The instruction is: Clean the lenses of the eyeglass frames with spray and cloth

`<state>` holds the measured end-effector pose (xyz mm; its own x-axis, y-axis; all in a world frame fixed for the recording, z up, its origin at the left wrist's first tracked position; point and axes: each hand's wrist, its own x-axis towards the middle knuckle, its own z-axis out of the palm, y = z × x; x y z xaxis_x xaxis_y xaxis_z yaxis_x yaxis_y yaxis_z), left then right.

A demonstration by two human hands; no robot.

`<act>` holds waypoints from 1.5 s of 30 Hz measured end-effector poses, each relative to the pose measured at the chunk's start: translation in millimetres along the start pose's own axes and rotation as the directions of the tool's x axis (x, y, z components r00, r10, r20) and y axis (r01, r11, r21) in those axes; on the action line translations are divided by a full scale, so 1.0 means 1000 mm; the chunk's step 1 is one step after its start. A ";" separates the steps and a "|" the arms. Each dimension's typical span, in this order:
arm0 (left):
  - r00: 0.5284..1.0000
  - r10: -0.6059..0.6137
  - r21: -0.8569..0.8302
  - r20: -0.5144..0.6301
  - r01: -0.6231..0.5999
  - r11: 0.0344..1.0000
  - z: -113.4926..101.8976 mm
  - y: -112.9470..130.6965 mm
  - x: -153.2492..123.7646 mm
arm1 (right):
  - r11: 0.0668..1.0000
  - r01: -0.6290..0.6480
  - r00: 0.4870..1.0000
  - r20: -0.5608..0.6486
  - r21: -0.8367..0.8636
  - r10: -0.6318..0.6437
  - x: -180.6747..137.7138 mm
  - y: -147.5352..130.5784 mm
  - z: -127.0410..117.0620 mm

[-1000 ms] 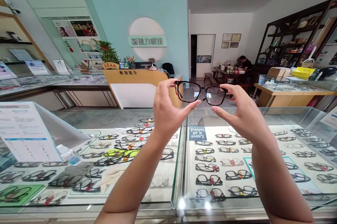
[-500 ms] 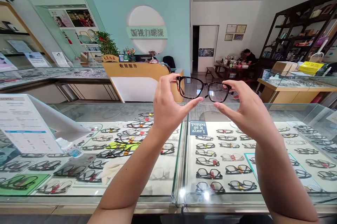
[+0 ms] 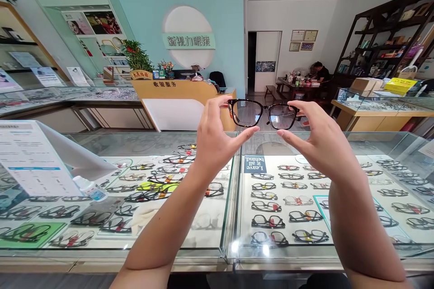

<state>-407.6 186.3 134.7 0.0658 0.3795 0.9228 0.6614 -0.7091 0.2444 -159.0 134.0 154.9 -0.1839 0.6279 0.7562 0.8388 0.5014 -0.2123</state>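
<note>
"What's being held?"
"Left hand [image 3: 217,133] and right hand [image 3: 320,139] are gripping glasses [image 3: 266,107] above a display case [image 3: 288,264]."
"Nearby?"
"Below, a card [image 3: 255,164] is reading 'Leave it all behind'; lower left, a bottle [image 3: 90,188] is resting."

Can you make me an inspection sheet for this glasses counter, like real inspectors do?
Surface: glass-topped display case, with rows of glasses under the glass.
Things in hand: dark-framed glasses, held up above the case.
Clutter: folded white sign and small white bottle, on the left side.
Left grip: fingers at the frame's left end, thumb by the lower rim.
Right grip: fingers at the frame's right end, thumb just below the lens; whether that thumb touches is unclear.
Cables: nothing seen.
Surroundings: cash desk, leafy plant, dark shelves, and a seated person at the back.
</note>
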 end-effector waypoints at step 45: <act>0.998 -0.043 -0.055 0.037 0.045 0.998 0.004 -0.003 -0.001 | 0.999 -0.038 0.998 -0.046 0.013 0.038 -0.001 0.003 -0.002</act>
<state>-406.7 191.0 131.9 0.0650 0.4313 0.8998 0.6219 -0.7227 0.3015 -155.0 133.3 154.8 -0.1278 0.6188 0.7751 0.8382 0.4852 -0.2491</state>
